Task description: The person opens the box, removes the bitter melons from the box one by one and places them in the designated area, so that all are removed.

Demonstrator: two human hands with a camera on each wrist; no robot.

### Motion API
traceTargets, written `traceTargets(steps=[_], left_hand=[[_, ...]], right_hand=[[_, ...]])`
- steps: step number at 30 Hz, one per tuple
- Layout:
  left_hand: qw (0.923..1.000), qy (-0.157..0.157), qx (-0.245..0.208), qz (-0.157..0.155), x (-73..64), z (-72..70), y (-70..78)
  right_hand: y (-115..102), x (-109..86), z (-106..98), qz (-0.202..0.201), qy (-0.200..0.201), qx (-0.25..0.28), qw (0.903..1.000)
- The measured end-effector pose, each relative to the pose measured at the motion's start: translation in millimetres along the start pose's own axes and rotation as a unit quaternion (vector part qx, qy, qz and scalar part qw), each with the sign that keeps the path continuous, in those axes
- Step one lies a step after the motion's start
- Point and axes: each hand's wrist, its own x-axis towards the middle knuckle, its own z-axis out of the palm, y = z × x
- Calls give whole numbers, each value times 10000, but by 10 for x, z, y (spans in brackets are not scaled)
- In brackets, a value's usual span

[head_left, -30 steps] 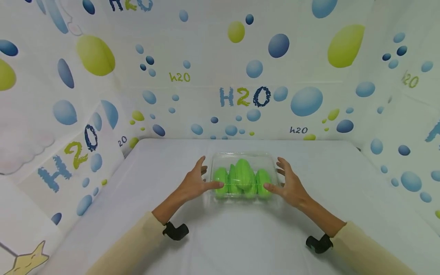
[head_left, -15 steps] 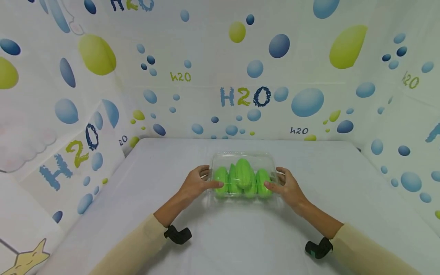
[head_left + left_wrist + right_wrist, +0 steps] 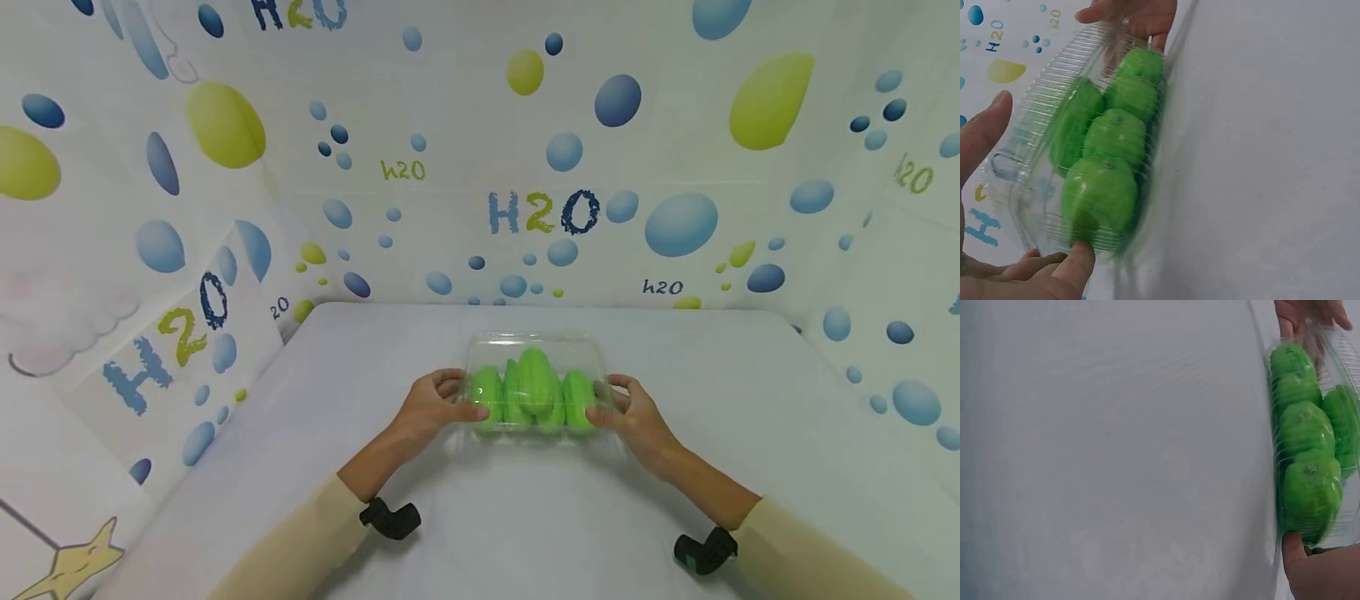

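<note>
A clear plastic clamshell box [image 3: 537, 340] sits on the white-covered table, holding several green, ridged, oblong fruits or vegetables [image 3: 536, 383]. One of these lies on top of the others. My left hand [image 3: 431, 410] grips the box's left end, thumb across the front and fingers round the side. At the opposite end, my right hand [image 3: 642, 421] holds it the same way. In the left wrist view, a thumb [image 3: 1079, 265] presses the ribbed end of the box. The right wrist view shows the other thumb [image 3: 1293, 549] at the box's lower corner. Some fingertips are hidden behind the box.
White cloth covers the table [image 3: 510, 517]. Behind it and on both sides hang white sheets [image 3: 450, 192] printed with blue and green drops and "H2O". A small black device [image 3: 392, 518] is strapped to each wrist over beige sleeves [image 3: 292, 533].
The fingers of both hands have lowered and closed in from spread positions onto the ends of the box. The whole view has shifted slightly; the box stays in place.
</note>
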Motion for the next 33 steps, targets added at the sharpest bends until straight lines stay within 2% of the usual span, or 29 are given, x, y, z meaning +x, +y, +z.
traceTargets(steps=[6,15,20,29,33], left_hand=[[9996,-97,-165,186,3,7,-74],[9985,509,54,200,-25,33,-124],[9973,706,62,208,-52,41,-118],[9965,805,90,215,-42,51,-162],[9966,761,131,275,-66,58,-157]], right_hand=[[11,-23,-38,-144,-52,209,9997],[25,-44,-36,-149,46,72,9999],[35,-39,-25,-201,210,-155,9995],[63,-67,-17,-147,590,-163,9980],[79,-86,-13,-152,638,-167,9977]])
